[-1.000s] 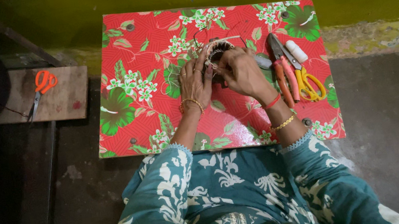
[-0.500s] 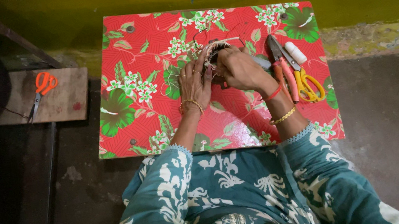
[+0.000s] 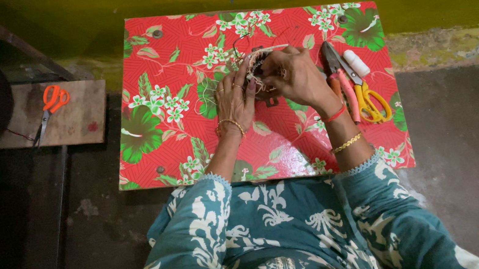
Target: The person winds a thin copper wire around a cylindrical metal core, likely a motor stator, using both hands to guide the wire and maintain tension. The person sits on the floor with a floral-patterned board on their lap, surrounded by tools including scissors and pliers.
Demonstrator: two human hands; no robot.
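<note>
Object in hand: a small round woven piece [image 3: 259, 63], pale cream with darker bands; its rim shows as a light curved edge at the top, and the rest is hidden behind the fingers, so its full shape cannot be told.
Where it is: above the middle of the low table [image 3: 190, 135], between both hands, just above the red floral cover.
Loose strand: a thin dark thread or wire [image 3: 238, 43] loops up from the piece toward the far edge of the table.
Left hand [image 3: 235, 95]: fingers curled up against the left side of the woven piece, touching it; a gold bangle at the wrist.
Right hand [image 3: 295, 75]: arched over the piece from the right, fingertips pressed together on its edge in a pinch; a red thread and a gold bangle on the wrist.
Tools to the right: pliers with red handles [image 3: 337, 72], yellow-handled scissors [image 3: 367, 96] and a small white cylinder [image 3: 356, 62] lie side by side, just beside the right wrist.
Left of the table: orange-handled scissors [image 3: 50, 104] on a wooden board [image 3: 80, 115], well apart from the hands.
</note>
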